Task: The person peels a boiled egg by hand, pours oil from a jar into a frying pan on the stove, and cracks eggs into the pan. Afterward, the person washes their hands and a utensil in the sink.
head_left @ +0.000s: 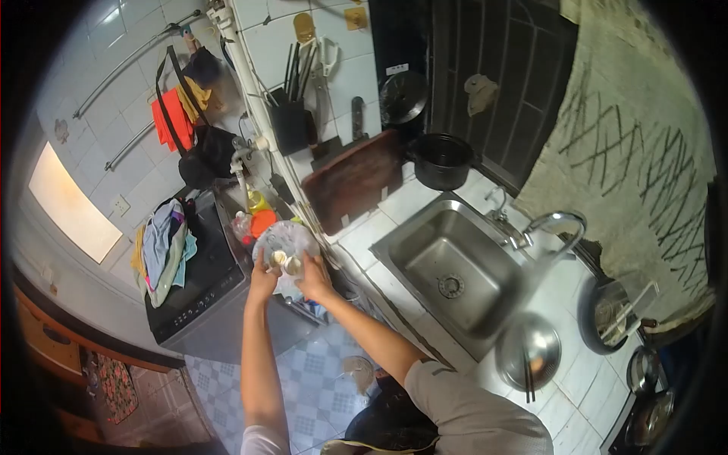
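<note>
Both my arms reach forward over a bin lined with a pale plastic bag [287, 233]. My left hand [263, 279] has its fingers closed on a small whitish eggshell half [279, 258]. Close beside it, my right hand [312, 277] grips another eggshell half [293, 265], its hollow side showing. The two shells are nearly side by side above the bag. On the counter to the right, a metal bowl [509, 347] holds something orange-yellow like egg yolk, and a pair of chopsticks [529, 379] leans in it.
A steel sink [409, 254] with a curved faucet [565, 216] is set in the white-tiled counter. Behind it stand a black pot [442, 163] and a cutting board [353, 182]. A pan [607, 315] sits at right. Clothes [163, 246] lie on the black-topped washing machine [201, 292].
</note>
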Demonstrator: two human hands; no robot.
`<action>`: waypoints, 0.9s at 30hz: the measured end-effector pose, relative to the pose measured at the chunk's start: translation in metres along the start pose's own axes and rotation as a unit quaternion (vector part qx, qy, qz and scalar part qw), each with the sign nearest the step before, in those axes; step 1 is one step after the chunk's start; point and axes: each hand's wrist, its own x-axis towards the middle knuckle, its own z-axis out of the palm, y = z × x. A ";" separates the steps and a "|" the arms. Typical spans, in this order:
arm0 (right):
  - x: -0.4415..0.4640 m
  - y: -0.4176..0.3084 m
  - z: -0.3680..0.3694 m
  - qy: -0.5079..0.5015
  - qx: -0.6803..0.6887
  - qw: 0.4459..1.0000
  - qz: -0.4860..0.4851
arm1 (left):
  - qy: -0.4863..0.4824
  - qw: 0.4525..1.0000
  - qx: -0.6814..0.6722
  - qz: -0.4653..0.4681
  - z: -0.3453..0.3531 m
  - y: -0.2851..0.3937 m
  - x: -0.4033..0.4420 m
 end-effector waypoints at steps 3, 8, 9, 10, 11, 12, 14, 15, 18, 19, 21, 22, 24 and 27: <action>0.026 0.003 0.012 -0.006 -0.049 0.998 0.047 | 0.031 0.999 0.018 0.035 -0.013 -0.054 0.037; -0.066 0.085 0.031 -0.091 0.031 0.995 0.017 | -0.021 0.978 0.196 0.068 0.012 -0.119 -0.057; -0.103 0.123 0.045 -0.097 0.049 0.994 0.007 | -0.103 0.970 0.216 0.034 0.019 -0.157 -0.075; -0.135 0.128 0.025 -0.210 0.083 0.973 0.053 | -0.177 0.966 0.186 0.029 0.024 -0.192 -0.094; -0.170 0.128 0.006 -0.240 0.078 0.962 0.106 | -0.231 0.949 0.214 -0.021 0.031 -0.195 -0.120; -0.205 0.127 -0.006 -0.228 0.023 0.963 0.143 | -0.271 0.930 0.249 -0.020 0.038 -0.209 -0.138; -0.259 0.129 -0.035 -0.167 -0.032 0.962 0.215 | -0.367 0.886 0.282 -0.003 0.058 -0.219 -0.164; -0.286 0.129 -0.049 -0.171 -0.064 0.955 0.233 | -0.407 0.863 0.298 0.007 0.063 -0.201 -0.179; -0.348 0.130 -0.072 -0.104 -0.092 0.932 0.336 | -0.481 0.816 0.264 0.181 0.089 -0.172 -0.210; -0.370 0.128 -0.076 -0.072 -0.085 0.916 0.385 | -0.506 0.798 0.259 0.200 0.099 -0.169 -0.217; -0.398 0.108 -0.094 0.005 -0.048 0.901 0.431 | -0.565 0.713 0.269 0.316 0.119 -0.138 -0.228; -0.413 0.108 -0.092 0.050 -0.032 0.904 0.423 | -0.620 0.649 0.326 0.296 0.130 -0.111 -0.234; -0.438 0.103 -0.100 0.109 -0.016 0.902 0.418 | -0.617 0.636 0.277 0.372 0.146 -0.099 -0.245; -0.469 0.085 -0.125 0.188 0.055 0.898 0.393 | -0.595 0.638 0.175 0.457 0.174 -0.070 -0.278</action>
